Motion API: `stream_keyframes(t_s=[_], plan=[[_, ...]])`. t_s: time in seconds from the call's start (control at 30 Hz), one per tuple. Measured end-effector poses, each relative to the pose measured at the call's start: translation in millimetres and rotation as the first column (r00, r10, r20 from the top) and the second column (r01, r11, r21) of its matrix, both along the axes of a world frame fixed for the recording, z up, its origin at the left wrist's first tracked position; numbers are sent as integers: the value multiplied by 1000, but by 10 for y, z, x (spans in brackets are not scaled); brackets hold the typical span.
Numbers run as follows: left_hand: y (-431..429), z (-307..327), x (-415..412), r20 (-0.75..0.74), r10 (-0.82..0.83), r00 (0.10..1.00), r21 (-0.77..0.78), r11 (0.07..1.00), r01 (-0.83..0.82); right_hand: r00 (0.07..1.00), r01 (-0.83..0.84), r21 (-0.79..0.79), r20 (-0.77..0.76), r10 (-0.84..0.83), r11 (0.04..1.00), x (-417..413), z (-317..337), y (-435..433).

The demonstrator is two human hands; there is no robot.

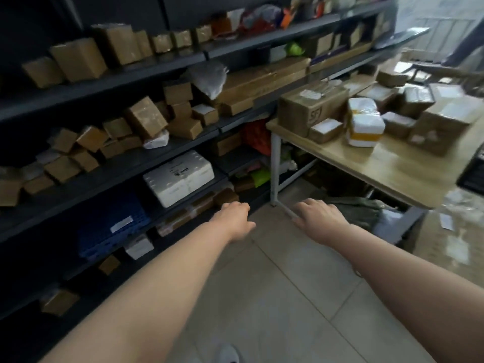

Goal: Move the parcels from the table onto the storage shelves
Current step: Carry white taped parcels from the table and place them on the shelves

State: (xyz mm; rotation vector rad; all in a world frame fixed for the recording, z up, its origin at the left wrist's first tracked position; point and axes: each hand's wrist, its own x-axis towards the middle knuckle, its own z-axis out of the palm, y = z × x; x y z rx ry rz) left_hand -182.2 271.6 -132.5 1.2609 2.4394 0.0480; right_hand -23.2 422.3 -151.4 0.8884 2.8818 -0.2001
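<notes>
The shelves (117,82) fill the view from nine to twelve o'clock, crowded with brown boxes. Just below centre the left hand (234,217) hangs with fingers loosely curled, holding nothing. The right hand (318,218) beside it is relaxed and empty too. The parcels lie on the table (366,163) at two o'clock: a big brown box (309,106) nearest the shelves, a white-and-yellow parcel (364,127) beside it. I judge it best to reach toward two o'clock, take one near-edge parcel in both hands, and choose a shelf gap beforehand.
</notes>
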Motion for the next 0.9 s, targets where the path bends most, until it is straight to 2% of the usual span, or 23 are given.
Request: stream_keyframes(t_s=[0.27,0.57,0.8,0.9], plan=[[1467,1,-408,3,-228,974,15,974,228,971,240,15,-16,-240,971,-108,-24,1061],[2978,-73,-1009,54,-375,926,37,927,373,868,495,-31,-27,-496,868,-284,-74,2021],[3889,-224,-919,95,-467,879,-5,883,469,789,614,-63,-2,-615,787,-165,-186,2721],[4308,-282,-827,89,-480,873,-1,876,482,787,615,-86,6,-617,784,-141,-263,3157]])
